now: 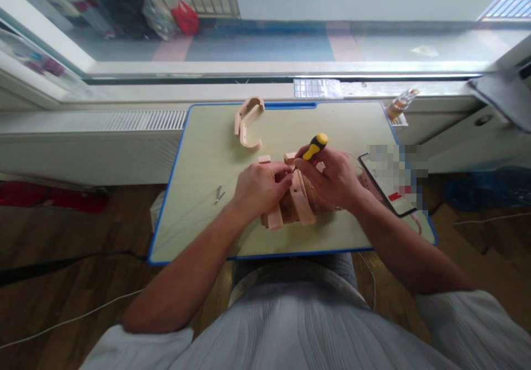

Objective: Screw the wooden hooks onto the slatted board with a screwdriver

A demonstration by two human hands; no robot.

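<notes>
Left hand (261, 187) and right hand (333, 177) are both curled mostly closed over a blue-edged table (199, 154), with a slatted wooden assembly (305, 207) sat beneath and between them. Curved wooden pieces (244, 128) are parked farther back. A yellow-and-black screwdriver (316, 145) is gripped in the right; what's pinched in the left can't be told. Loose screws (218, 197) are left lying.
</notes>
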